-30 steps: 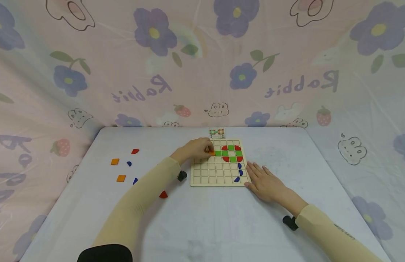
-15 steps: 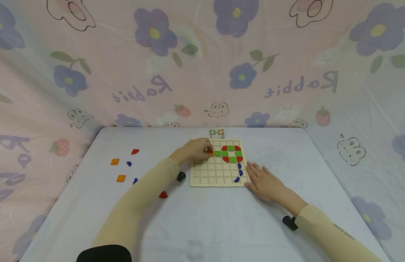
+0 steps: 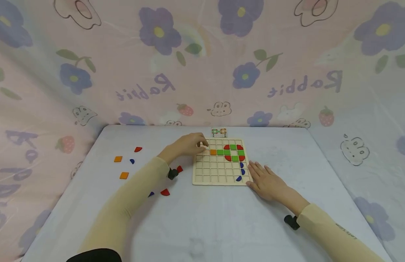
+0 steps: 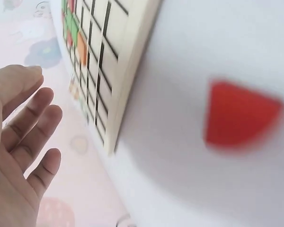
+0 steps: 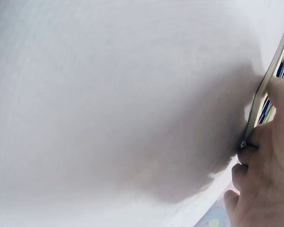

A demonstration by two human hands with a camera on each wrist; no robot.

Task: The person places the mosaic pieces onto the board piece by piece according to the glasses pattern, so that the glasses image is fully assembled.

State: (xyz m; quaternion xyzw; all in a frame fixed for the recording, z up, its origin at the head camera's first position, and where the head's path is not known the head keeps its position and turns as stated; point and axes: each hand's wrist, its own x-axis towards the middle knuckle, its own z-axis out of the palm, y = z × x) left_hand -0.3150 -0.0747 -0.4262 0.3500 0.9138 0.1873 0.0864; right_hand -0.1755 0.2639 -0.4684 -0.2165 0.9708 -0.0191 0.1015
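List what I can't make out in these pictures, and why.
Head view: fine pattern on the card, too small.
Head view: part of a blue piece, behind the left sleeve.
Left wrist view: edges of the red piece, blurred.
Right wrist view: most of the board, cut off by the frame edge and covered by the right hand.

So the left sleeve [image 3: 127, 203] is a snug pale yellow, and the right sleeve [image 3: 330, 227] matches, plus some tiny dark lettering [image 3: 345, 231] I can't read. Black edge [image 3: 95, 255] up the left arm, stubby black gadget [image 3: 291, 222] on each wrist.
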